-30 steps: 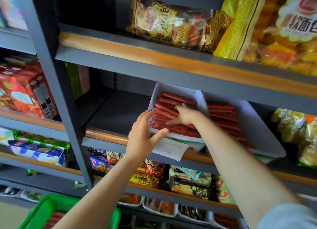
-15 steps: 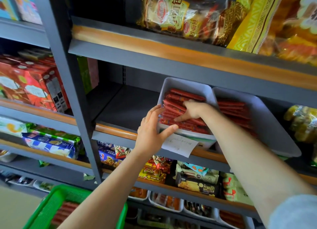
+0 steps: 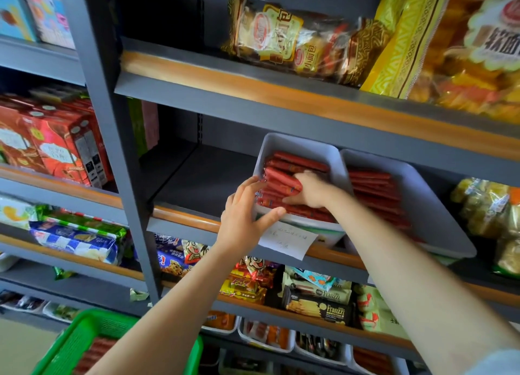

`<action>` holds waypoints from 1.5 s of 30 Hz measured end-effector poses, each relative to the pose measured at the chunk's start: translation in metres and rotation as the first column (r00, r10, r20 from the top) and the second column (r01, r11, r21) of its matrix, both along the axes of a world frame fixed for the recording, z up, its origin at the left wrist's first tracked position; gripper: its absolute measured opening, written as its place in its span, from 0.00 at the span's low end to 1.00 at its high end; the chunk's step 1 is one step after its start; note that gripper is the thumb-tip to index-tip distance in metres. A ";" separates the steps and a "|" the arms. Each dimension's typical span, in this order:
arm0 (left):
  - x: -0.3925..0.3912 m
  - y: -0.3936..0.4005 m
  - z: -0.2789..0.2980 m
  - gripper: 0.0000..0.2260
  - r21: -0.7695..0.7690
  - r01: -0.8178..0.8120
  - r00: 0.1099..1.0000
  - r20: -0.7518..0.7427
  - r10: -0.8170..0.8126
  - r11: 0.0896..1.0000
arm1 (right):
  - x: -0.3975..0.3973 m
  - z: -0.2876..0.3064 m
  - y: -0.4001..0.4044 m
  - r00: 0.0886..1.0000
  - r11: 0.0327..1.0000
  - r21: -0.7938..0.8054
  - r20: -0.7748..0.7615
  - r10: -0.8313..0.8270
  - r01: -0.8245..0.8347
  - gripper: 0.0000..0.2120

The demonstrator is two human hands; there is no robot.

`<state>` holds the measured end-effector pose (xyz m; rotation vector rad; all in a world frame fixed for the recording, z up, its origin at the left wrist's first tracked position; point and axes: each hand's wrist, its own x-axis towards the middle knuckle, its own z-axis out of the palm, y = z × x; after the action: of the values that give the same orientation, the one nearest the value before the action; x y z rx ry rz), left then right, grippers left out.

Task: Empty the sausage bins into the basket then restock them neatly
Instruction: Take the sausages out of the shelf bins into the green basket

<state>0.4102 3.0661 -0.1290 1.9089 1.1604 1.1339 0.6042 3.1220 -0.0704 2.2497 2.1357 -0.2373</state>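
Two white bins stand side by side on the middle shelf. The left bin (image 3: 298, 145) holds a stack of red sausages (image 3: 295, 161). My right hand (image 3: 312, 191) is inside it, fingers curled around a bunch of those sausages. My left hand (image 3: 247, 214) grips the bin's front left corner, thumb along the front rim. The right bin (image 3: 439, 217) holds more red sausages (image 3: 374, 189) along its left side. A green basket (image 3: 78, 343) sits at the bottom left with a few sausages inside, partly hidden by my left forearm.
A paper label (image 3: 289, 241) hangs off the shelf edge under the left bin. A dark shelf area (image 3: 202, 180) lies left of the bins. A grey upright post (image 3: 112, 138) stands further left. Snack packs fill the shelves above, below and to the sides.
My right hand has curled around a bunch of sausages and raised them slightly in the left bin. My left hand stays on the bin's corner.
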 end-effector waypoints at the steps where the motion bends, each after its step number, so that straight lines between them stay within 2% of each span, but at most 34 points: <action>1: 0.000 0.000 0.001 0.33 -0.004 -0.002 1.000 -0.004 0.002 1.000 | -0.001 0.001 -0.002 1.000 1.000 0.005 0.019 0.009 -0.009 0.28; 4: -0.001 -0.001 0.002 0.34 -0.013 -0.002 1.000 0.009 0.002 1.000 | -0.004 0.013 -0.016 0.998 0.998 0.046 0.048 0.036 -0.038 0.14; 5: -0.001 -0.001 0.002 0.35 -0.013 0.003 1.000 0.014 -0.003 1.000 | -0.004 0.019 -0.022 0.998 0.996 0.081 0.045 0.038 -0.042 0.12; 7: -0.001 -0.003 0.004 0.34 -0.021 0.006 1.000 0.006 -0.006 1.000 | -0.006 0.032 -0.038 0.999 0.983 0.181 0.029 0.021 -0.026 0.12; 8: -0.001 -0.003 0.004 0.33 -0.031 0.005 1.000 -0.004 -0.005 1.000 | -0.007 0.041 -0.047 1.000 0.975 0.220 0.011 0.015 -0.017 0.16; 10: -0.002 -0.005 0.007 0.32 -0.062 0.022 1.000 -0.004 -0.022 0.998 | -0.012 0.055 -0.068 0.999 0.968 0.250 -0.038 0.030 -0.020 0.23; 11: -0.003 -0.004 0.009 0.32 -0.083 0.035 0.999 0.009 -0.035 0.996 | -0.015 0.060 -0.079 0.997 0.968 0.248 -0.063 0.052 -0.034 0.21; 12: -0.004 -0.004 0.011 0.29 -0.093 0.048 0.999 0.014 -0.047 0.994 | -0.020 0.065 -0.090 0.994 0.970 0.239 -0.082 0.070 -0.049 0.18; 14: -0.009 -0.009 0.021 0.16 -0.063 0.032 0.999 0.007 -0.031 0.998 | -0.027 0.069 -0.107 0.990 0.969 0.238 -0.108 0.086 -0.058 0.11; 16: -0.021 -0.021 0.033 0.07 -0.090 -0.023 0.993 0.117 0.034 0.996 | -0.037 0.069 -0.123 0.975 0.974 0.224 -0.204 0.090 -0.043 0.11; 17: -0.028 -0.029 0.037 0.08 -0.174 0.022 0.968 0.252 0.023 0.984 | -0.043 0.066 -0.128 0.947 0.977 0.207 -0.303 0.105 -0.042 0.12; 19: -0.042 -0.042 0.038 0.16 -0.331 0.265 0.849 0.525 -0.057 0.906 | -0.061 0.057 -0.137 0.849 0.985 0.160 -0.511 0.138 -0.064 0.12; 21: -0.053 -0.052 0.030 0.20 -0.361 0.385 0.794 0.598 -0.106 0.849 | -0.079 0.039 -0.137 0.764 0.984 0.147 -0.621 0.174 -0.104 0.10; 24: -0.069 -0.061 0.014 0.14 -0.437 0.387 0.765 0.643 -0.019 0.812 | -0.110 0.010 -0.130 0.669 0.976 0.093 -0.715 0.202 -0.196 0.20; 25: -0.076 -0.062 0.008 0.13 -0.477 0.364 0.759 0.650 0.043 0.800 | -0.120 0.001 -0.127 0.634 0.974 0.051 -0.752 0.181 -0.219 0.21; 27: -0.093 -0.061 -0.002 0.11 -0.553 0.308 0.759 0.633 0.151 0.774 | -0.136 -0.017 -0.123 0.571 0.973 -0.022 -0.812 0.117 -0.230 0.16; 30: -0.122 -0.057 -0.020 0.09 -0.636 0.231 0.731 0.613 0.300 0.736 | -0.153 -0.046 -0.117 0.462 0.980 -0.107 -0.887 -0.018 -0.168 0.13; 35: -0.163 -0.052 -0.053 0.08 -0.716 0.142 0.710 0.554 0.434 0.683 | -0.188 -0.083 -0.112 0.285 0.925 -0.365 -0.902 -0.323 -0.107 0.11; 39: -0.181 -0.057 -0.066 0.08 -0.739 0.082 0.679 0.533 0.505 0.669 | -0.220 -0.097 -0.113 0.206 0.886 -0.451 -0.882 -0.424 -0.108 0.12; 42: -0.192 -0.057 -0.074 0.08 -0.739 0.036 0.682 0.510 0.524 0.673 | -0.230 -0.101 -0.113 0.196 0.847 -0.507 -0.857 -0.476 -0.162 0.13; 45: -0.199 -0.058 -0.074 0.09 -0.743 0.080 0.688 0.524 0.503 0.664 | -0.231 -0.098 -0.113 0.170 0.832 -0.507 -0.861 -0.478 -0.225 0.11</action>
<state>0.2113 3.0084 -0.2033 0.5983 1.1537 1.1276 0.3729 3.0087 -0.1682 1.9479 1.5408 -2.6262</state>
